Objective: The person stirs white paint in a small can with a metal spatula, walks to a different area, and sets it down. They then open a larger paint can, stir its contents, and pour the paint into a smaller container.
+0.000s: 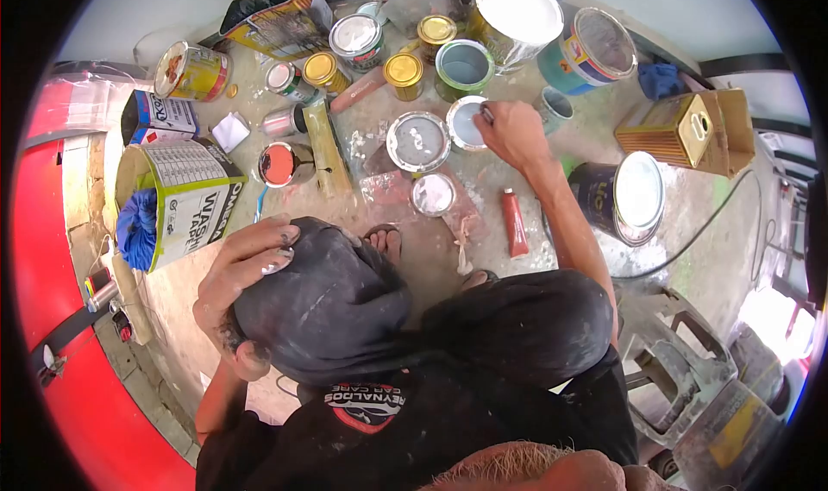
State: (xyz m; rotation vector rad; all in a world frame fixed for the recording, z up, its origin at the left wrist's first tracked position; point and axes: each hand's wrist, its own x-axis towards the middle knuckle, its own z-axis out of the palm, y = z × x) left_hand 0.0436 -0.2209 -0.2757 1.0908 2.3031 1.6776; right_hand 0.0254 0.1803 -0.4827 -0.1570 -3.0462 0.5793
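Observation:
My right hand reaches forward over a small round container of grey paint. Its fingers are pinched together at the container's right rim, around something small and dark that I cannot make out. Left of that container stands a wider tin with a grey, white-spotted top. A round white-topped piece lies nearer my feet, on a stained plastic sheet. To the right is a red tube. My left hand, smudged with paint, rests on my left knee with thumb and fingers apart, holding nothing.
Several paint tins, including a large white-lidded can, crowd the far side. A dark bucket with a white lid stands right, near a cable and a plastic chair. At left are an orange-filled tin and a box with blue cloth.

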